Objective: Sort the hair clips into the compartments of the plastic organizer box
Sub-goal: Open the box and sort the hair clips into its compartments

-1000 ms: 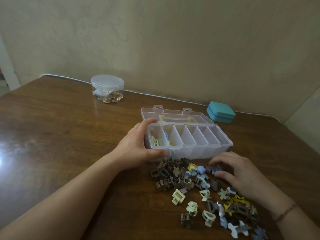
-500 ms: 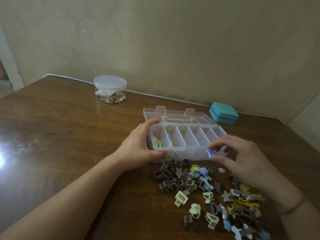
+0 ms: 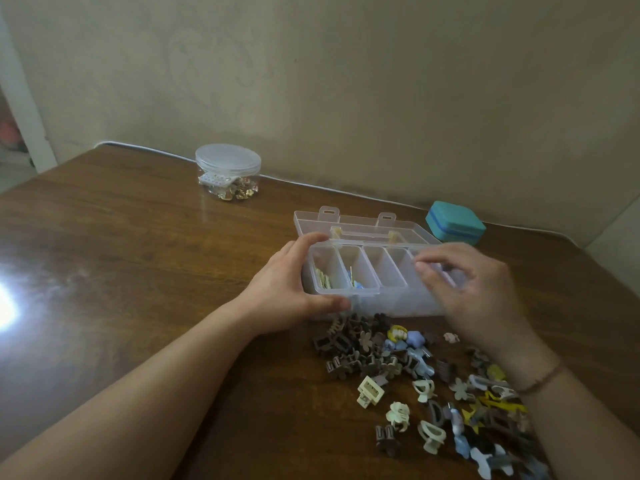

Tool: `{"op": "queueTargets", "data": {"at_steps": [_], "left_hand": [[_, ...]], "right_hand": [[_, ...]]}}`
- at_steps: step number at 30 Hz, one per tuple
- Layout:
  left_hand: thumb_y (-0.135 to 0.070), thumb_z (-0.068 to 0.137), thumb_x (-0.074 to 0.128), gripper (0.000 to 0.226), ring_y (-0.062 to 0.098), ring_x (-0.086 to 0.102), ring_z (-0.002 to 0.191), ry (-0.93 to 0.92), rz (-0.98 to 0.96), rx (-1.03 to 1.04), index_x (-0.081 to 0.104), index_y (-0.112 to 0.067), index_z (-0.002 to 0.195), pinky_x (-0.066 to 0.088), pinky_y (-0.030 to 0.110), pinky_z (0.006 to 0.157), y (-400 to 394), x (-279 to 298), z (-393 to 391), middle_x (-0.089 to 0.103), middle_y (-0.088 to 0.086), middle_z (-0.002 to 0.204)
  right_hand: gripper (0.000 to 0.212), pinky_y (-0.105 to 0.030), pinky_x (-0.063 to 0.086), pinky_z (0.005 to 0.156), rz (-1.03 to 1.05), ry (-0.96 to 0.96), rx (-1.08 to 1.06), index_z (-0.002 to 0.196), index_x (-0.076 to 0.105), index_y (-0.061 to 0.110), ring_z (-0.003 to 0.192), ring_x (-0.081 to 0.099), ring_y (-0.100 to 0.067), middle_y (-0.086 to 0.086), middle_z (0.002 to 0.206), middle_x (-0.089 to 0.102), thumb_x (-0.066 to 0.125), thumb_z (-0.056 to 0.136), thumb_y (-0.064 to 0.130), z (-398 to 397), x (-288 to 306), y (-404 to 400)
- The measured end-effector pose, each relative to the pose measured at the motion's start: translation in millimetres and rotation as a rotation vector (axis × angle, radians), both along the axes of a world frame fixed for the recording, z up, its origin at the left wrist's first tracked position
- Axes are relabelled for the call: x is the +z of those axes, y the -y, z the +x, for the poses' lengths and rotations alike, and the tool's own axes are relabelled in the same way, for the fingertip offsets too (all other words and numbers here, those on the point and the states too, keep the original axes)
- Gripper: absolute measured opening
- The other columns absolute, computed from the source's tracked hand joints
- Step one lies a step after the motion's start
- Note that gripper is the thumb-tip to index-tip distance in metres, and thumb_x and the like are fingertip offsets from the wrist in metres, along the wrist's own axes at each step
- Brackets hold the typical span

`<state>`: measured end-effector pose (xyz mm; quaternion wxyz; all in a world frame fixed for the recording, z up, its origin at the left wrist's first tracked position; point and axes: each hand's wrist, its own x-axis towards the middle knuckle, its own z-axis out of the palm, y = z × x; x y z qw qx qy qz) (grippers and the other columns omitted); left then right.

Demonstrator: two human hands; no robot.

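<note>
The left hand clamps the 9 o'clock end of the organizer box, thumb on the near wall and fingers over the far rim, likely to steady it. The right hand hovers over the 3 o'clock compartments, fingers curled together; whether it pinches a clip I cannot tell. Most hair clips lie on the worktop at 6 o'clock of the box.
</note>
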<state>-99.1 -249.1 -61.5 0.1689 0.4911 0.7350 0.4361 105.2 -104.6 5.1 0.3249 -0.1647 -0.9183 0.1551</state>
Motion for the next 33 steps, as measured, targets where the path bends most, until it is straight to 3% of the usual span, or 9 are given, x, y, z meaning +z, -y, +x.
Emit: {"op": "queueTargets", "data": {"at_steps": [3, 6, 8, 10, 16, 21, 25, 29, 33], "left_hand": [[-0.062, 0.062, 0.081, 0.100, 0.011, 0.043, 0.128, -0.003, 0.002, 0.006, 0.028, -0.045, 0.144, 0.044, 0.043, 0.105, -0.6, 0.1, 0.5, 0.040, -0.014, 0.143], [-0.061, 0.062, 0.081, 0.100, 0.011, 0.043, 0.129, -0.004, 0.007, 0.005, 0.028, -0.043, 0.145, 0.043, 0.043, 0.106, -0.6, 0.4, 1.2, 0.040, -0.013, 0.145], [-0.061, 0.062, 0.081, 0.101, 0.012, 0.042, 0.130, 0.002, 0.004, 0.003, 0.028, -0.042, 0.145, 0.042, 0.043, 0.107, 0.1, 0.8, 1.8, 0.040, -0.012, 0.146], [-0.067, 0.058, 0.080, 0.104, 0.012, 0.041, 0.130, 0.008, -0.002, 0.001, 0.028, -0.043, 0.145, 0.042, 0.043, 0.107, 0.8, 1.2, 1.9, 0.039, -0.011, 0.146], [-0.060, 0.064, 0.081, 0.100, 0.011, 0.041, 0.131, 0.001, -0.003, 0.000, 0.028, -0.041, 0.146, 0.042, 0.043, 0.107, 1.2, 2.9, 2.4, 0.039, -0.011, 0.147], [-0.063, 0.062, 0.080, 0.100, 0.011, 0.043, 0.128, -0.001, -0.008, -0.002, 0.027, -0.044, 0.145, 0.044, 0.044, 0.106, 0.5, 2.1, 1.8, 0.040, -0.012, 0.145], [-0.063, 0.062, 0.081, 0.100, 0.011, 0.044, 0.126, 0.004, 0.001, -0.004, 0.028, -0.044, 0.145, 0.044, 0.043, 0.105, 0.5, 2.2, 2.4, 0.041, -0.012, 0.144], [-0.069, 0.057, 0.076, 0.100, 0.012, 0.046, 0.127, 0.024, 0.016, -0.025, 0.031, -0.043, 0.142, 0.045, 0.046, 0.104, 0.7, 1.6, 1.9, 0.046, -0.011, 0.140], [-0.071, 0.055, 0.074, 0.102, 0.012, 0.043, 0.130, 0.025, 0.017, -0.022, 0.030, -0.044, 0.143, 0.043, 0.047, 0.106, 2.9, 1.7, 2.3, 0.043, -0.010, 0.144]], "right_hand": [[0.013, -0.003, 0.045, 0.067, 0.033, 0.027, -0.109, 0.093, 0.070, 0.019, 0.086, 0.060, 0.006, 0.011, 0.081, 0.066, 0.067, 0.085, 0.009, 35.3, -3.4, -10.1], [0.015, -0.008, 0.048, 0.065, -0.016, 0.317, -0.200, 0.096, 0.069, 0.030, 0.079, 0.061, 0.009, 0.020, 0.088, 0.066, 0.069, 0.084, 0.020, 54.9, -16.5, -19.9], [0.020, -0.018, 0.049, 0.083, -0.007, 0.531, -0.245, 0.104, 0.068, 0.036, 0.093, 0.056, 0.007, 0.022, 0.101, 0.063, 0.067, 0.086, 0.029, 59.0, -26.9, -26.3], [0.021, -0.029, 0.047, 0.094, -0.023, 0.592, -0.250, 0.107, 0.067, 0.039, 0.104, 0.052, 0.001, 0.027, 0.102, 0.057, 0.065, 0.087, 0.031, 59.2, -31.9, -28.0], [0.031, -0.011, 0.039, 0.072, -0.054, 0.552, -0.189, 0.087, 0.058, 0.044, 0.091, 0.051, 0.005, 0.023, 0.092, 0.055, 0.068, 0.086, 0.016, 51.3, -26.7, -20.0], [0.026, -0.014, 0.042, 0.065, -0.096, 0.300, -0.080, 0.089, 0.061, 0.040, 0.086, 0.055, 0.007, 0.017, 0.088, 0.061, 0.070, 0.082, 0.016, 26.7, 7.7, 1.5], [0.018, -0.015, 0.051, 0.068, -0.216, 0.107, 0.114, 0.093, 0.068, 0.029, 0.080, 0.061, -0.001, 0.012, 0.085, 0.067, 0.073, 0.081, 0.016, -29.1, 26.9, 31.2], [0.014, -0.005, 0.044, 0.069, -0.240, 0.218, 0.170, 0.094, 0.070, 0.028, 0.084, 0.060, 0.005, 0.014, 0.086, 0.068, 0.072, 0.084, 0.019, -72.3, 8.5, 41.6], [0.013, -0.009, 0.049, 0.078, -0.263, 0.256, 0.219, 0.096, 0.072, 0.025, 0.089, 0.063, 0.004, 0.014, 0.091, 0.071, 0.069, 0.085, 0.018, -67.3, 4.8, 32.2]]}}
